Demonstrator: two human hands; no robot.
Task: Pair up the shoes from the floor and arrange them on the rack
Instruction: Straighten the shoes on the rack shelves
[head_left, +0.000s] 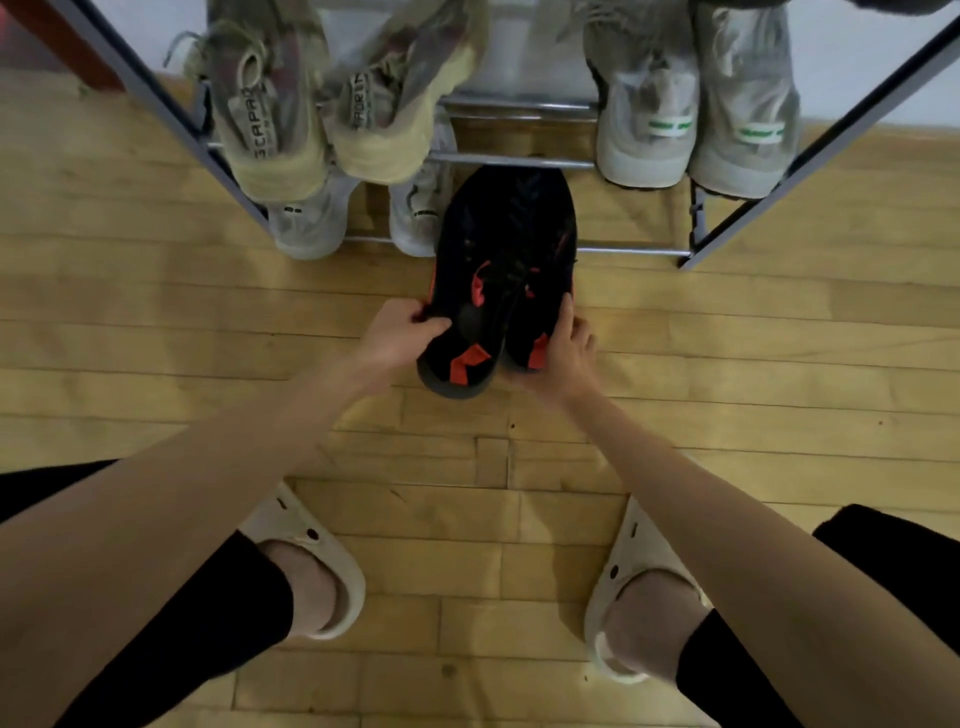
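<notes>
The black and orange shoes (498, 280) are sitting side by side as a pair just above the centre of the head view, toes pointing to twelve o'clock and already under the rack's (810, 171) upper bar, heels hanging out over the wooden floor (156, 322) toward six o'clock. The left hand (400, 338) is pinching the collar of the shoe at nine o'clock, thumb curled inside and fingers outside, while the right hand (566, 348) is wrapping the heel of the shoe at three o'clock, fingers curled round its side. Whether the soles are resting on the lower rail or hovering above it is not clear. The gap they are heading for is lying between the white sneakers (358, 218) at ten o'clock and the open stretch of rail at two o'clock. Up at eleven o'clock the tan sneakers (322, 98) and at one o'clock the grey sneakers (696, 114) are filling the upper tier. To do this well, both hands should probably be pushing evenly so the heels are ending level, keeping the two shoes touching, and watching that the left shoe is not nudging the white pair sideways.
</notes>
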